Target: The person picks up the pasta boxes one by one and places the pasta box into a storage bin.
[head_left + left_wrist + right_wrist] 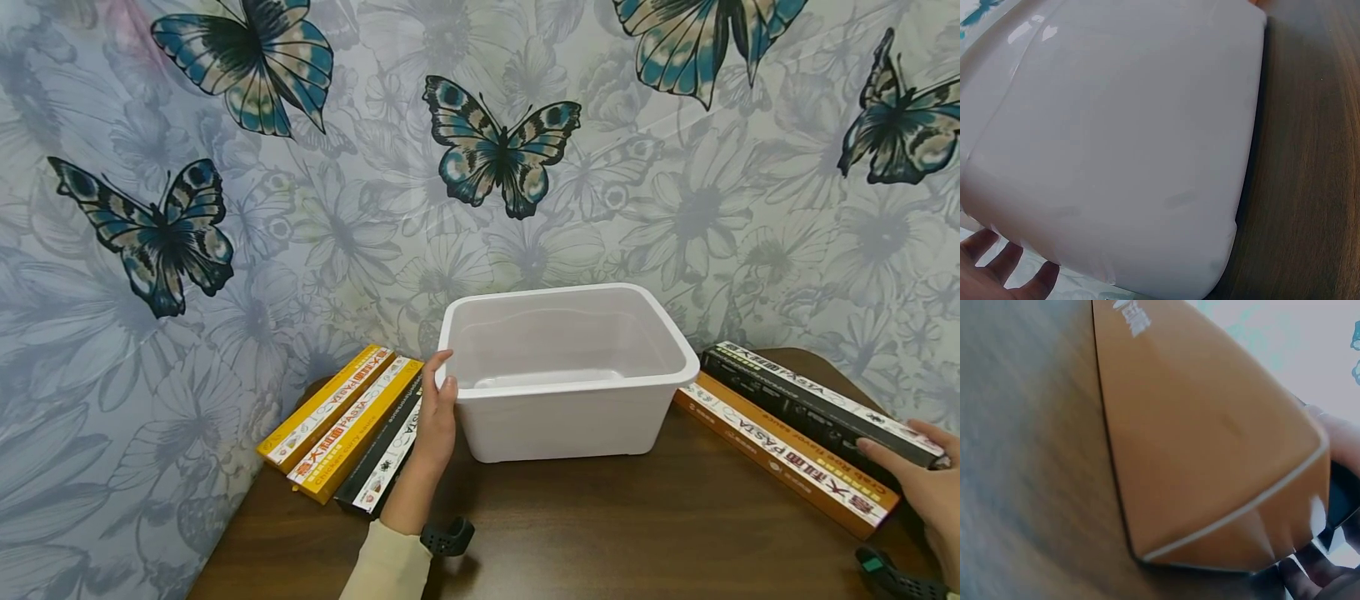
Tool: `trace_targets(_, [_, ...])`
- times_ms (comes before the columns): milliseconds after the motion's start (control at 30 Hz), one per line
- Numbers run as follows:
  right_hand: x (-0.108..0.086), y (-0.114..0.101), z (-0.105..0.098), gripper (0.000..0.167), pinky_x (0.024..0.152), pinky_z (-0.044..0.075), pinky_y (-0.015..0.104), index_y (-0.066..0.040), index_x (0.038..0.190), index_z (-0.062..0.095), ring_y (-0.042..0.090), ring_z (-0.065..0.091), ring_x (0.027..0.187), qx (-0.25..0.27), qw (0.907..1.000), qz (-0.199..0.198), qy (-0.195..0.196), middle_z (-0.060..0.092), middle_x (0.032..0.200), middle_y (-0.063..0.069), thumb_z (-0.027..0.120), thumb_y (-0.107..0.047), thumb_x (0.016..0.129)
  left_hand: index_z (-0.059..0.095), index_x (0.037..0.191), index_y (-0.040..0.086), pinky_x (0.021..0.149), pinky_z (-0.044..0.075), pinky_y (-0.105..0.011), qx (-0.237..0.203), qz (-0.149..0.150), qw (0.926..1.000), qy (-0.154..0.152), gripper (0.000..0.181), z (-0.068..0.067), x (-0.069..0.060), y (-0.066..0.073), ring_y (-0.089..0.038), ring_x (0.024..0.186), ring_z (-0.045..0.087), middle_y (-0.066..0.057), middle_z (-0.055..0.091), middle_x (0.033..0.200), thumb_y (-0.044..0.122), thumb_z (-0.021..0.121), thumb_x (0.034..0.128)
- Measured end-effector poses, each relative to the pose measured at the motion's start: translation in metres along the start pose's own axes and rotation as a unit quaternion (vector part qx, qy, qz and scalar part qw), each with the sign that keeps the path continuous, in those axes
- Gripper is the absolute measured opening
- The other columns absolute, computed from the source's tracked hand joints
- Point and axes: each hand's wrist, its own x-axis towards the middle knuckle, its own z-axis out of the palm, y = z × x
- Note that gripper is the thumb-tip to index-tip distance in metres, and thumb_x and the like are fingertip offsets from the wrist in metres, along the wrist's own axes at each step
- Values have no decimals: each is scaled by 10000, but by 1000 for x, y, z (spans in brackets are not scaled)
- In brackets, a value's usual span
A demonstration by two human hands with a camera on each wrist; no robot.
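Note:
A white plastic bin [558,423] stands upright on the table. My left hand [431,427] holds its left side near the front corner; in the left wrist view, fingertips of that hand [1007,272] touch the bin's wall [1122,137]. At the far right, my right hand [921,492] grips the near end of a long black box [795,410], thumb and fingers on opposite sides. Against that box lies an orange box [787,462], which fills much of the right wrist view [1216,444], with the black box's end [1341,494] behind it and the right hand [1329,572] around that end.
Left of the bin, two yellow boxes [326,404] [360,427] and a black-and-white box [382,454] lie side by side on the brown table [570,525]. A wall covering with butterflies [510,158] rises directly behind the table.

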Motion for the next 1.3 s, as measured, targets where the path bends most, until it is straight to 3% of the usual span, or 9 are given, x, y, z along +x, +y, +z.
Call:
trace_targets(33, [-1,-1,0,753,1254,131,514,-138,1582,269,306,92,1559,65,9999,-83,40,117,1681,113,639,-225,931,315,1469,211,1160,226,-605,-2,5,10000,1,490,0,0,0,-429,1422,334,-157,304,1578,356,353,1002])
trace_targets(133, [-3,-6,0,730,1113,379,271,-225,1566,318,133,470,1315,254,9994,-30,238,441,1476,-28,658,-213,920,312,1470,212,1160,225,-607,13,8,10000,-6,491,0,0,-1,-431,1419,336,-179,298,1579,357,351,1003])
trace_targets(233, [-6,-9,0,719,996,395,152,-286,1549,337,-58,464,1138,378,9984,41,426,422,1341,-231,670,-222,916,312,1469,211,1164,222,-604,5,15,10000,-13,489,1,0,-1,-429,1422,334,-176,298,1581,358,351,1003])
trace_targets(300, [-9,-11,1,716,1086,384,210,-325,1551,315,38,470,1261,444,9977,117,506,416,1448,-137,656,-245,926,314,1467,210,1164,223,-600,-9,20,10000,-15,489,1,0,0,-429,1421,334,-165,302,1580,356,352,1002])
trace_targets(433, [-14,-15,3,701,1253,203,422,-361,1565,265,247,184,1538,409,9964,128,733,151,1673,42,600,-275,956,314,1468,213,1158,225,-599,-30,16,10000,-19,492,2,0,0,-427,1420,334,-155,302,1580,353,357,998])
trace_targets(767, [-12,-19,3,675,1126,302,191,-378,1529,337,-71,313,1300,1094,9888,-191,996,257,1588,-165,621,-180,949,309,1473,221,1163,219,-611,-4,2,10000,-10,497,0,0,0,-425,1427,331,-148,302,1582,367,356,1000])
trace_targets(1033, [-11,-19,4,638,1154,265,229,-370,1511,384,-72,299,1305,1204,9871,-301,1009,293,1545,-199,609,-149,957,314,1472,219,1167,218,-606,14,2,10000,18,498,0,-1,0,-383,1428,343,-154,300,1584,367,358,999])
trace_targets(1167, [-11,-21,3,621,923,359,101,-359,1497,414,-110,348,1142,1441,9854,-201,885,330,1432,-242,614,-133,954,314,1471,225,1167,224,-603,9,-17,10000,14,499,0,-1,1,-349,1425,354,-155,301,1585,374,356,997])
trace_targets(1300, [-11,-22,2,623,638,326,-13,-310,1493,433,-110,398,953,1821,9803,-226,728,348,1291,-246,612,-69,946,311,1474,225,1166,221,-606,-1,-8,10000,3,505,0,-1,1,-350,1426,351,-155,298,1585,376,355,994])
